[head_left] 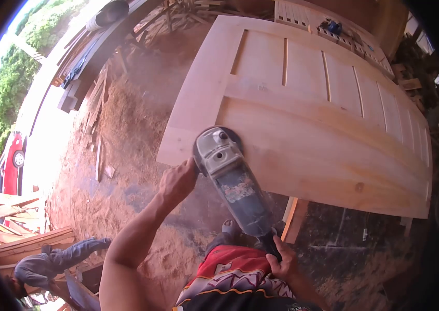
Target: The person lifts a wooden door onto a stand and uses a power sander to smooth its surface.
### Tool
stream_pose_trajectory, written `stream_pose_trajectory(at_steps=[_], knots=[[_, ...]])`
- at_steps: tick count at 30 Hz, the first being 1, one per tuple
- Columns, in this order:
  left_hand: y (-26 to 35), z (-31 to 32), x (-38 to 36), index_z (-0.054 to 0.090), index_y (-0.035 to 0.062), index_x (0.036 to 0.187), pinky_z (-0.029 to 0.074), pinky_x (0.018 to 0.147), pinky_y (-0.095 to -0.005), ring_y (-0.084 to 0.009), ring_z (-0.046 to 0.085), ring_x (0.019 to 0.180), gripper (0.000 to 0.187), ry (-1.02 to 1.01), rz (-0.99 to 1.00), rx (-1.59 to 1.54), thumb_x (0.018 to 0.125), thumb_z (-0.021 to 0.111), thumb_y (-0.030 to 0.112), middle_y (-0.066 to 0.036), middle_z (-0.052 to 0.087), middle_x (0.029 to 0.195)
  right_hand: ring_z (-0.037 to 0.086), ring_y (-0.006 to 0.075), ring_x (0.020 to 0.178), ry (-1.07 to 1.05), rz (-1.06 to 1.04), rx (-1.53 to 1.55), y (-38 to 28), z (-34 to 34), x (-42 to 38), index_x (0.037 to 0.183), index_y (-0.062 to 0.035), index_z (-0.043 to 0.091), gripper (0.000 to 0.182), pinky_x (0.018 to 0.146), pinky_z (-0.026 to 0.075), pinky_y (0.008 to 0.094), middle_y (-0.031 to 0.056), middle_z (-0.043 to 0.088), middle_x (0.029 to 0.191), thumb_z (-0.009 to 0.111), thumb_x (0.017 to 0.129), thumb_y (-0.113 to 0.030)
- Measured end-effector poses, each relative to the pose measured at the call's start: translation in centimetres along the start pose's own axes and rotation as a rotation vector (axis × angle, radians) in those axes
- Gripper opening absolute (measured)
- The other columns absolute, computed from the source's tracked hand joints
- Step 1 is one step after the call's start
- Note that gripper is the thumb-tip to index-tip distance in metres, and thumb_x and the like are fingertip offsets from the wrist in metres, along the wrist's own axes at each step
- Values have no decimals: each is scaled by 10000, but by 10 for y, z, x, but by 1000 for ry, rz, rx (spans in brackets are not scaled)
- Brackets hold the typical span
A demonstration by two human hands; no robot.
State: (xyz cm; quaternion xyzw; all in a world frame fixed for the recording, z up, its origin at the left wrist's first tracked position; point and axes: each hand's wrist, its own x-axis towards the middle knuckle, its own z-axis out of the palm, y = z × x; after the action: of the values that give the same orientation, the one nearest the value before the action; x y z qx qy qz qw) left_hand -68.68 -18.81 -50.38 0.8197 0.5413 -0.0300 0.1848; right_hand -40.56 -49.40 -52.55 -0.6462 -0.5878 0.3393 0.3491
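A large angle grinder (240, 189) with a grey metal head and a worn dark body lies across the near left part of a pale wooden panelled door (281, 122). Its round disc (232, 136) is over the door's surface; whether it touches the wood is hard to make out. My left hand (178, 181) is closed beside the grinder's head, apparently round a side handle that the fingers hide. Down by my shirt, my right hand (284, 262) wraps the black rear handle of the grinder. Long grooves run between the door's panels.
Sawdust and wood scraps cover the ground (136, 114). Stacked timber (87, 72) lies at upper left, and slatted wood (294, 15) stands behind the door. A person (48, 264) bends at lower left near planks (33, 243). A red car (11, 166) is outside.
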Motion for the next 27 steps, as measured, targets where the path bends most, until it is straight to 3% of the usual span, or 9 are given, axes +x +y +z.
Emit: stream_pose_trajectory(at_steps=[8,9,12,13,16,18,22,25,27], knots=[[193,63,16,527,30,1066,563,780,-510,-374,723,950,178,-87,210,12,1012,539,199,-176,707,1007,694,484,1047,167,256,-55,91,-106,-141,1442,77,516,636,918,552,470,321,681,1196,666,930,-271],[214,67,15,529,33,1060,563,811,-494,-362,721,988,172,-112,225,11,1009,539,197,-167,707,1020,716,415,973,153,329,-52,101,-117,-160,1473,82,479,654,862,559,445,295,687,1163,639,944,-267],[265,86,15,549,35,1070,505,970,-505,-324,656,1157,201,30,410,30,981,599,208,-150,674,1111,706,321,865,212,424,27,119,-149,-185,1490,82,461,658,787,556,419,221,707,1001,622,951,-258],[273,91,6,587,44,1218,380,1119,-549,-315,517,1357,374,231,494,81,948,685,284,-155,601,1341,674,244,796,197,506,88,111,-162,-183,1501,67,460,648,743,541,395,137,682,836,621,956,-244],[271,106,-59,565,83,1390,311,1163,-601,-326,423,1453,599,481,590,-97,903,754,376,-151,474,1539,672,260,749,217,541,92,104,-179,-170,1507,46,465,645,723,538,398,102,658,741,639,954,-238],[243,146,-120,510,115,1482,285,1195,-586,-347,356,1509,710,179,624,-146,900,750,444,-164,385,1626,698,307,786,171,406,22,110,-181,-161,1501,42,474,646,751,551,409,145,695,805,658,953,-247],[168,299,-241,473,132,1540,180,1261,-530,-355,209,1570,675,-772,137,-443,1012,574,539,-172,338,1652,724,406,922,157,138,-57,120,-156,-130,1492,21,494,643,823,564,441,230,735,960,687,953,-271],[140,315,-285,568,110,1462,438,1082,-440,-304,558,1302,593,-828,75,-726,1019,592,504,-169,540,1494,711,447,1029,183,15,-57,89,-137,-99,1495,-30,513,627,861,564,465,282,724,1090,698,955,-289],[179,217,-259,662,83,1359,547,917,-385,-265,714,1055,510,-963,-64,-819,1013,625,456,-152,691,1328,705,456,1017,127,78,-67,64,-126,-82,1511,-81,508,618,850,564,474,284,719,1101,692,963,-301]])
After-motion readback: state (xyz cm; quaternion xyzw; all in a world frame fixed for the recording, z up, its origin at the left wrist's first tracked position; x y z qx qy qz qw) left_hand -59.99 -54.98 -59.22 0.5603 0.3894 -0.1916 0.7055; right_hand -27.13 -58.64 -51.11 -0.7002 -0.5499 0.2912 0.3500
